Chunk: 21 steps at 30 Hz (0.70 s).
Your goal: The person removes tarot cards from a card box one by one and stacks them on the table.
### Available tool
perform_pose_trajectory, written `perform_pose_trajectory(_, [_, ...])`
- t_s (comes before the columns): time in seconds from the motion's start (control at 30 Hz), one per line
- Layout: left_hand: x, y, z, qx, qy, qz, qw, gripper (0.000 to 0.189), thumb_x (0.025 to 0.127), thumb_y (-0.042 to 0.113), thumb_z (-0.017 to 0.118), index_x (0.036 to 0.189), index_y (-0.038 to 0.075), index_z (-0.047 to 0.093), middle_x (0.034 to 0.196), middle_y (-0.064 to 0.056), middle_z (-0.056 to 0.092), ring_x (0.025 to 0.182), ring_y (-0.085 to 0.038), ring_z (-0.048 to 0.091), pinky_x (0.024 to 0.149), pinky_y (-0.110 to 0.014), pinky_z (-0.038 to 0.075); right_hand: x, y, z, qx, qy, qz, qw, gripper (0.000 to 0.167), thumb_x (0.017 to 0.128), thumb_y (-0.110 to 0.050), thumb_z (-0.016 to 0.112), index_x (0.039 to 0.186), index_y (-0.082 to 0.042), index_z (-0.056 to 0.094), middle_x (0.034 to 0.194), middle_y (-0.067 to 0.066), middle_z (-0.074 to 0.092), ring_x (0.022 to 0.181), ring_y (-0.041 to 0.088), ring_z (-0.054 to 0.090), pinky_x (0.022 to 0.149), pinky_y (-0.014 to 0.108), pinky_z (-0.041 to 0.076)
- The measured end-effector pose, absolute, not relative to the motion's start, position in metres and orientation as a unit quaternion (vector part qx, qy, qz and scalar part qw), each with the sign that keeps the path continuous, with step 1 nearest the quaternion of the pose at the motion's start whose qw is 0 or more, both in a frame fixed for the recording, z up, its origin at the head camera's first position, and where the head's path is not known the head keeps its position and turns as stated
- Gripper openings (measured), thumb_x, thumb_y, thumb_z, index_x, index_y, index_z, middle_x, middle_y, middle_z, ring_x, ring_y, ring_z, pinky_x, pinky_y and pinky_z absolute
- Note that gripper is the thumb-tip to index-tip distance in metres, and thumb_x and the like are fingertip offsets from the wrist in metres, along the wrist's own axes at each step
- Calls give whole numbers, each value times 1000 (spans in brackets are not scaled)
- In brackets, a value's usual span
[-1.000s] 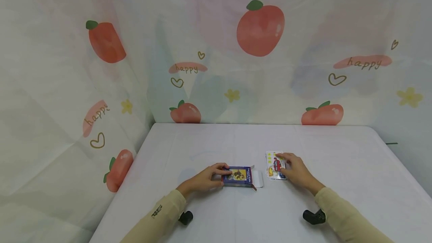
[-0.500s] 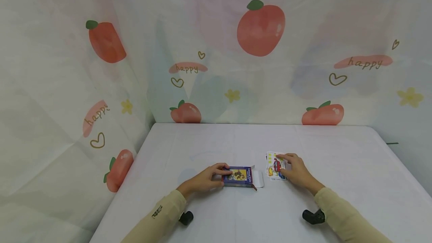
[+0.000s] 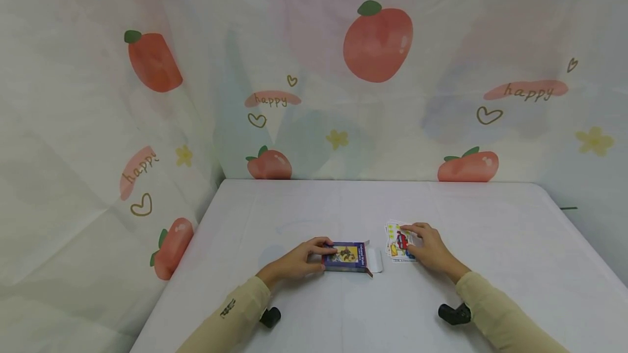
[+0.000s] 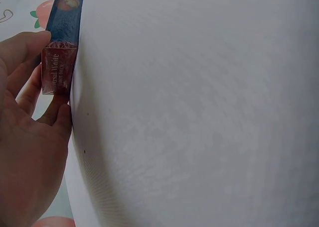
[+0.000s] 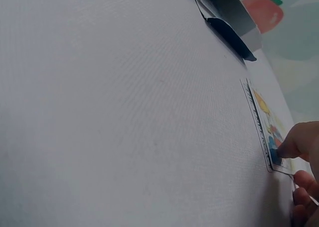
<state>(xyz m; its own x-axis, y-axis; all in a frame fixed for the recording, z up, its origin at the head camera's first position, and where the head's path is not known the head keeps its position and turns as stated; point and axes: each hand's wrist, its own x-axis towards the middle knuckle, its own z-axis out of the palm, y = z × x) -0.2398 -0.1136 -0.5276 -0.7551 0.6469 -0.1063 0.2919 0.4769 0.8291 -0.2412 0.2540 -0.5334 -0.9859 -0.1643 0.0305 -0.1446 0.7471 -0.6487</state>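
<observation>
My left hand grips the closed end of a blue tarot card box, lying flat on the white table. In the left wrist view, thumb and fingers close around the box, and "Universal Waite" shows on its red end. The box's white flap stands open on the right. Just beyond it lies a small, slightly uneven stack of tarot cards, a colourful picture face up. My right hand holds the stack at its right side. In the right wrist view, its thumb presses on the top card, other fingers curled beside the edge.
White cloth covers the table. A fruit-patterned curtain hangs behind and on the left. Black wrist-worn devices stick out near both sleeves.
The top card has shifted and turned slightly to the left, with the cards under it showing a little more at the upper edge. The left hand and the box have not moved.
</observation>
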Motion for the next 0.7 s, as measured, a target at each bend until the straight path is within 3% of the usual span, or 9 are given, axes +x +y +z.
perform_pose_trajectory(0.27, [-239,-114,-529,292,833,424,203,50,96,10,65,144,20,57,154,5,43,151,-20,32,124,-50,28,-241,255,-533,-93,933,-349,2,47,86,-3,63,133,2,62,140,35,47,123,51,50,98,65,45])
perform_pose_trajectory(0.57, [-239,-114,-527,282,837,422,204,49,96,10,65,143,21,59,153,5,43,152,-21,31,125,-51,27,-241,257,-528,-90,929,-358,8,45,92,-10,64,135,2,61,140,34,47,118,48,54,98,63,48])
perform_pose_trajectory(0.7, [-238,-114,-527,281,838,420,205,48,96,11,65,143,20,59,154,4,43,152,-21,31,125,-51,27,-239,255,-525,-90,926,-367,9,44,94,-12,64,136,1,60,142,35,46,123,50,52,101,65,45])
